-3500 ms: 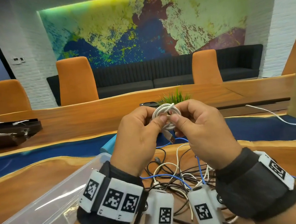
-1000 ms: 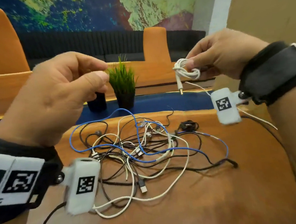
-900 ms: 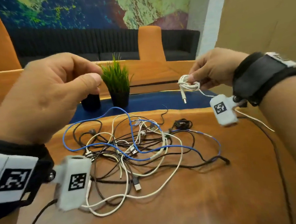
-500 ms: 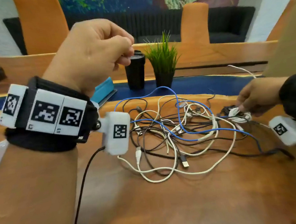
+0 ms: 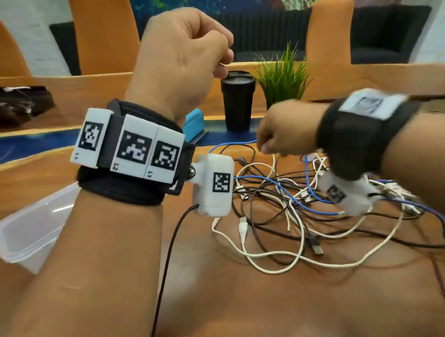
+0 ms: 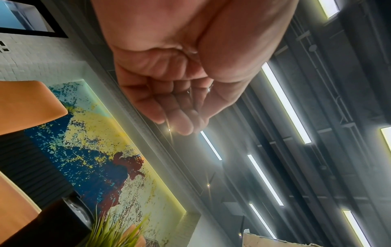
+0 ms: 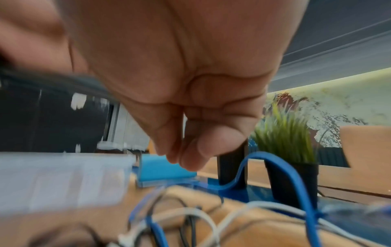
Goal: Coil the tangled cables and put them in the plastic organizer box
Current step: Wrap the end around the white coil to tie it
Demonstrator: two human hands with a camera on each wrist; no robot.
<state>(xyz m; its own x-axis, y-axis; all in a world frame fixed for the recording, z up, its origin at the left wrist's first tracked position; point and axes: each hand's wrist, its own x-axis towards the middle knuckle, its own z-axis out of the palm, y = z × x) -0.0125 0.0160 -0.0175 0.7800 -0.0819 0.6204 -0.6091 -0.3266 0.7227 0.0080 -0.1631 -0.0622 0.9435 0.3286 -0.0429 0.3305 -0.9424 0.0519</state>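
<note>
Cables (image 5: 296,215) lie as one loose tangle on the table (image 5: 257,314), sprawled wider left-to-right than deep, with no single heading; the plastic organizer box (image 5: 29,230) sits to their left, beside the left forearm. Right hand (image 5: 286,132) is the nearer, low over the tangle's far edge, fingertips pinched just beside the arching blue cable (image 7: 264,155); blurred, so cannot tell whether a strand is nipped. Left hand (image 5: 181,58) is high above the table, fingers curled in, nothing seen held.

Open tabletop (image 5: 257,314) nearside; cable tangle (image 5: 288,216) beyond.
</note>
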